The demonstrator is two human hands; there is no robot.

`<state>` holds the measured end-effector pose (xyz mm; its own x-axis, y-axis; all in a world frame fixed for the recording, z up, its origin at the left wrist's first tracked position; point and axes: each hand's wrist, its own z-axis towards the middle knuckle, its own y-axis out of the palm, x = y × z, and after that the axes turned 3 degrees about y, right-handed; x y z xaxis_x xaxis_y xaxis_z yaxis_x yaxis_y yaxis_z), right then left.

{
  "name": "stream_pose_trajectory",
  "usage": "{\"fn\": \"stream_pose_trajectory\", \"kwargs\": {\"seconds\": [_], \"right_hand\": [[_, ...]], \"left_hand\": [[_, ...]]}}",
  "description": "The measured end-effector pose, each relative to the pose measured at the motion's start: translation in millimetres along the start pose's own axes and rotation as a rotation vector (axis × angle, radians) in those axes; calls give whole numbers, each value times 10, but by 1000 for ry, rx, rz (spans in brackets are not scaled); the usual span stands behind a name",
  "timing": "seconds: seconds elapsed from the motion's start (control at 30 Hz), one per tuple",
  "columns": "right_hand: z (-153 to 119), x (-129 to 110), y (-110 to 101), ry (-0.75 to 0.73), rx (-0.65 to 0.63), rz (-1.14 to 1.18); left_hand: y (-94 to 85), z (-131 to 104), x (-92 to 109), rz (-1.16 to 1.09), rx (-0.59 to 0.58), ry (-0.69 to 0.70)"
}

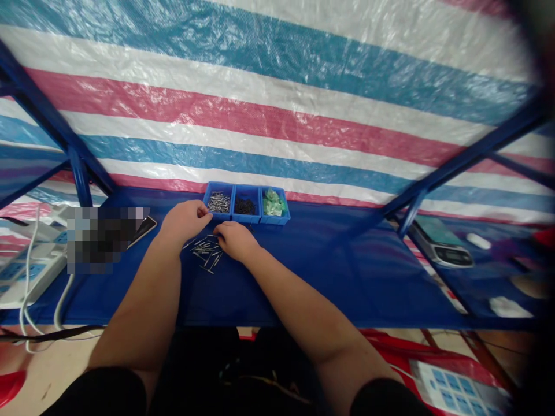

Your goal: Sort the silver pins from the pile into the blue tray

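Observation:
My left hand (185, 221) is by the front left corner of a blue bin (211, 216) full of silvery screws or nails (219, 202). Its thumb and fingertips are curled together; anything between them is too small to make out. Just right of it, my right hand (237, 240) hovers low over the table, fingers bent inward and closed. Below the hands lies a loose scatter of thin silvery pins, apparently screws or nails (204, 249). Joined to the first bin are a middle one with small black pieces (245, 206) and a right one with green plastic packets (273, 203).
The blue table (321, 266) backs onto a striped plastic sheet (269, 121). Blue metal frame bars (459, 153) slope at both sides. Left are a phone (145, 229), power strips (41, 274) and white cables; a digital scale (451, 254) stands right.

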<state>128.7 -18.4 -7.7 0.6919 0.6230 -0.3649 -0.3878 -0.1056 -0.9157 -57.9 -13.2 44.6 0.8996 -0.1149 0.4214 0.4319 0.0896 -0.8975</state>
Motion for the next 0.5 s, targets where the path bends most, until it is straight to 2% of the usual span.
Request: {"fn": "stream_pose_trajectory", "kwargs": {"seconds": [0.2,0.3,0.5], "right_hand": [[104,-15,81,110,-8,-49],[117,-38,94,140,-26,-69],[79,-76,45,165,-41,-84]], "left_hand": [[109,-337,-349,61,-116,-63],[180,-504,-511,81,-185,-53],[226,-590,-550,95,-194,-106]]}}
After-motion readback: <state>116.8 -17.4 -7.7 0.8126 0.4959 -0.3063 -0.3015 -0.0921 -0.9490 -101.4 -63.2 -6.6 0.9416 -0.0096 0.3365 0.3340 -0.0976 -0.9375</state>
